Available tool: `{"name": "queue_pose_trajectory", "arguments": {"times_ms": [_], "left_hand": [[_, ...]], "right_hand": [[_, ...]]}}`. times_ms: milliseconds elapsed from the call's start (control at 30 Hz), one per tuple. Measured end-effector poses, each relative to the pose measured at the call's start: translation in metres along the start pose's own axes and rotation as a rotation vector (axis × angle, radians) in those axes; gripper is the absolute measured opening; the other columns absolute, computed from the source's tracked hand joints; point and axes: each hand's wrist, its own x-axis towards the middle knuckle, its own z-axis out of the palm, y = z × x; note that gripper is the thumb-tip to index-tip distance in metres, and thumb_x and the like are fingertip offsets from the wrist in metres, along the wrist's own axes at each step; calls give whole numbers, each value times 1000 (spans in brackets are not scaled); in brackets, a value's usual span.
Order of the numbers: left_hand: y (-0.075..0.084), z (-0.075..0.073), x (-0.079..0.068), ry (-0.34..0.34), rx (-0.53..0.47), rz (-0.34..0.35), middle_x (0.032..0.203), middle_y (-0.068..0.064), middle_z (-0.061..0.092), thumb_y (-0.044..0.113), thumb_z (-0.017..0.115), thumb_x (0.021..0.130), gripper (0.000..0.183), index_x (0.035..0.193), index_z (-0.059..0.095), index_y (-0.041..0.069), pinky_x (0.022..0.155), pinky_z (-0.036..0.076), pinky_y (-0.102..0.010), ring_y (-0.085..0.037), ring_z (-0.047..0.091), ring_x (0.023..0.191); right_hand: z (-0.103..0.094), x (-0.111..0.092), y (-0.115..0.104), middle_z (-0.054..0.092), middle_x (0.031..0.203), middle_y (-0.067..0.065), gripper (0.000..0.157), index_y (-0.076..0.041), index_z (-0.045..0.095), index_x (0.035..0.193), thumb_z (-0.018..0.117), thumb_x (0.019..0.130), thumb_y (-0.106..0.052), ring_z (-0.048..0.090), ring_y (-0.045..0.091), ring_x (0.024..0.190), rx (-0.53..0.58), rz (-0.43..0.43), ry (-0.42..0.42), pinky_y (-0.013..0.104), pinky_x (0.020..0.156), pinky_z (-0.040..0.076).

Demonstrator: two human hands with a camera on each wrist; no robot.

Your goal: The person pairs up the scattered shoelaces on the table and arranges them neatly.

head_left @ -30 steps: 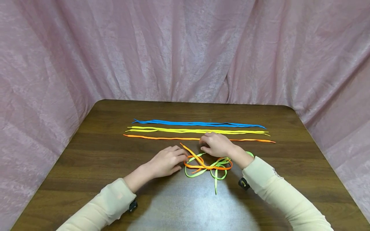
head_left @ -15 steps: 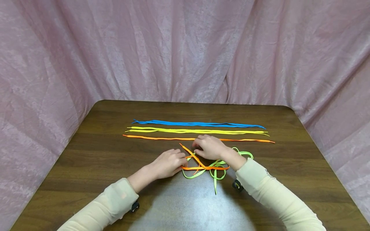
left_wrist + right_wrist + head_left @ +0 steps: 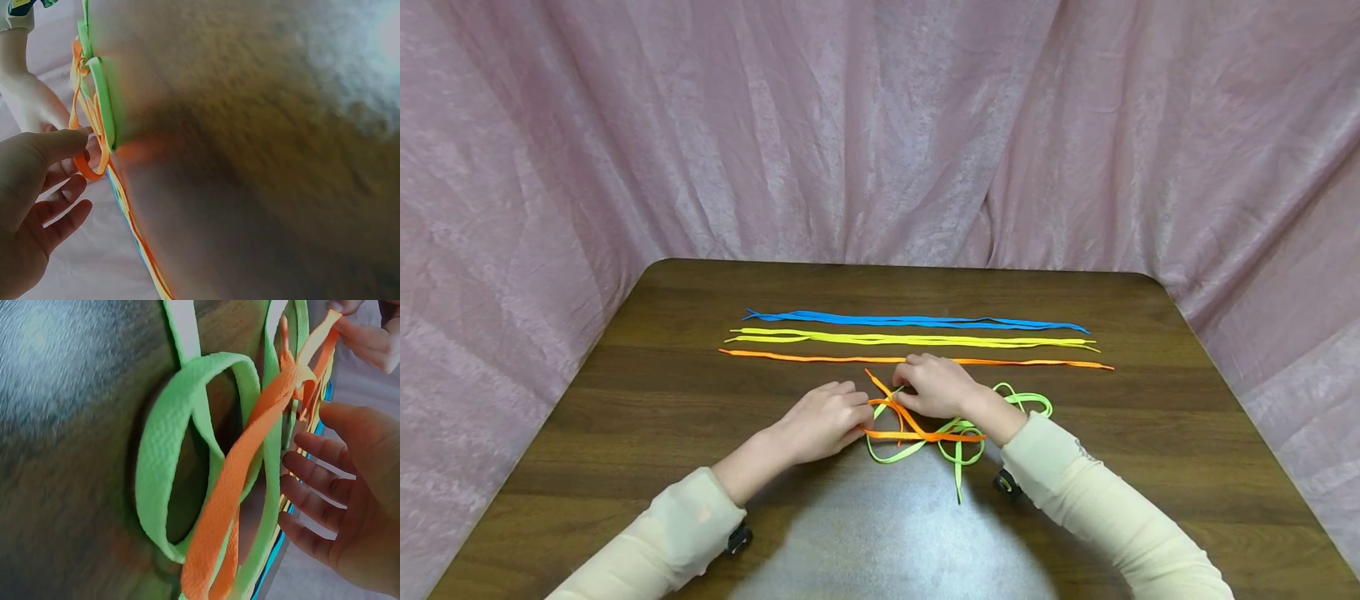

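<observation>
Near the middle of the table, an orange shoelace (image 3: 955,437) is looped and knotted over a loosely coiled light green shoelace (image 3: 958,477). My left hand (image 3: 826,422) pinches a loop of the orange lace between thumb and index finger, as the left wrist view shows at the orange loop (image 3: 92,176). Just right of that, my right hand (image 3: 938,387) hovers by the crossing orange strand. Its fingers are spread and relaxed in the right wrist view, close to the green lace (image 3: 153,469) but gripping nothing that I can see.
Beyond the hands lie a straight orange shoelace (image 3: 805,357), yellow shoelaces (image 3: 880,339) and blue shoelaces (image 3: 865,320), in parallel rows across the wooden table (image 3: 625,400). A pink curtain (image 3: 880,133) hangs behind the table's far edge.
My right hand has shifted left toward the left hand. The left hand has drawn the orange loop slightly left, and the tangle has narrowed and slid a little left.
</observation>
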Motion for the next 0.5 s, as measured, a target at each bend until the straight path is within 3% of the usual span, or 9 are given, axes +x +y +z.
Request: {"name": "queue_pose_trajectory", "arguments": {"times_ms": [300, 500], "left_hand": [[-2, -5, -8, 27, 11, -7, 69, 9, 50, 17, 72, 77, 14, 71, 59, 20, 59, 35, -24, -13, 44, 66], [-4, -7, -12, 40, 3, -23, 69, 9, 50, 15, 72, 76, 15, 72, 59, 20, 59, 36, -24, -13, 44, 67]], "right_hand": [[2, 4, -10, 52, 80, -5, 26, -14, 59, 87, 65, 82, -39, 47, 12, 68, -8, 27, -76, 25, 56, 39], [5, 4, -12, 48, 77, -5, 22, -14, 55, 82, 68, 80, -33, 47, 13, 68, -17, 26, -84, 26, 54, 38]]}}
